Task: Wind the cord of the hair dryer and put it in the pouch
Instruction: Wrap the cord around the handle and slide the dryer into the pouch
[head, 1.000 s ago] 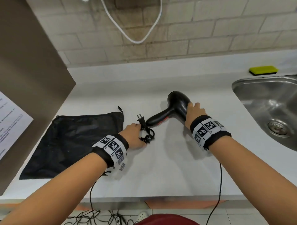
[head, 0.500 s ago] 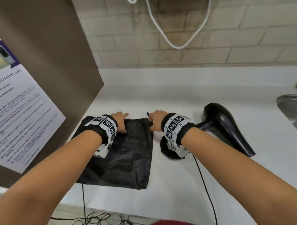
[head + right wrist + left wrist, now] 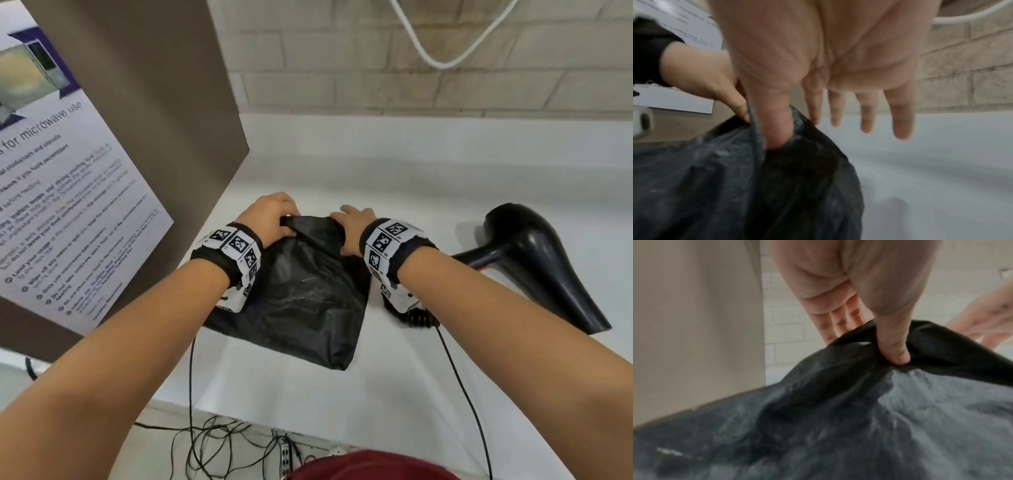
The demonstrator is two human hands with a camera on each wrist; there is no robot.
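The black pouch (image 3: 301, 291) lies on the white counter (image 3: 394, 394), its mouth at the far side. My left hand (image 3: 274, 219) pinches the left part of the rim, thumb (image 3: 894, 352) on the near side of the fabric and fingers behind the pouch (image 3: 838, 418). My right hand (image 3: 352, 226) has its thumb (image 3: 777, 129) hooked inside the pouch (image 3: 735, 186) mouth, rim held against the forefinger, other fingers straight. The black hair dryer (image 3: 534, 253) lies to the right, untouched. Its wound cord (image 3: 416, 317) shows below my right wrist.
A brown cabinet panel (image 3: 154, 102) with a microwave notice (image 3: 61, 205) stands close on the left. A white cable (image 3: 442, 61) hangs on the brick wall behind. Thin black leads run from my wrists over the counter's front edge to tangled cables (image 3: 219, 442) on the floor.
A second ago I held the dryer and the cord. Both hands then moved to the pouch's far edge, and now they have gripped the rim and lifted it.
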